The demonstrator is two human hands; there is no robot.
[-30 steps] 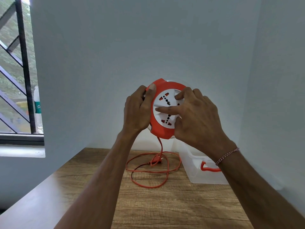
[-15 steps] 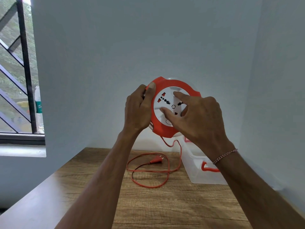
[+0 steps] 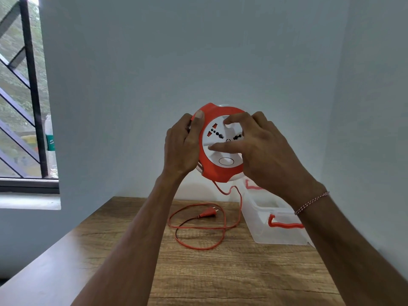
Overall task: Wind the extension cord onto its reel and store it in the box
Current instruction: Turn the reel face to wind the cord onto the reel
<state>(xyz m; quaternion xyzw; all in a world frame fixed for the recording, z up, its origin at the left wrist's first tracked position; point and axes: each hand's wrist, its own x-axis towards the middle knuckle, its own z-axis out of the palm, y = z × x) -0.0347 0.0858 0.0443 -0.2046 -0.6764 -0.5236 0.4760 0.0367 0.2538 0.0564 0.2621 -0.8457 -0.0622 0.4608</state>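
I hold a round orange reel (image 3: 217,173) with a white socket face up in the air above the table. My left hand (image 3: 183,146) grips its left rim, thumb on the front. My right hand (image 3: 262,151) lies across the white face, fingers pressing on it. An orange cord (image 3: 199,227) hangs from the reel's bottom and lies in loose loops on the wooden table (image 3: 220,272), ending in an orange plug (image 3: 208,214). A clear plastic box (image 3: 265,228) with orange handles stands open at the right, partly hidden by my right wrist.
White walls close in behind and on the right of the table. A barred window (image 3: 22,96) is at the left, with a plastic bottle (image 3: 50,142) on its sill. The table's left edge runs diagonally toward me.
My right hand has turned the white face of the reel round. The loops of cord on the table have shrunk and the plug has slid a little. The left hand stays put.
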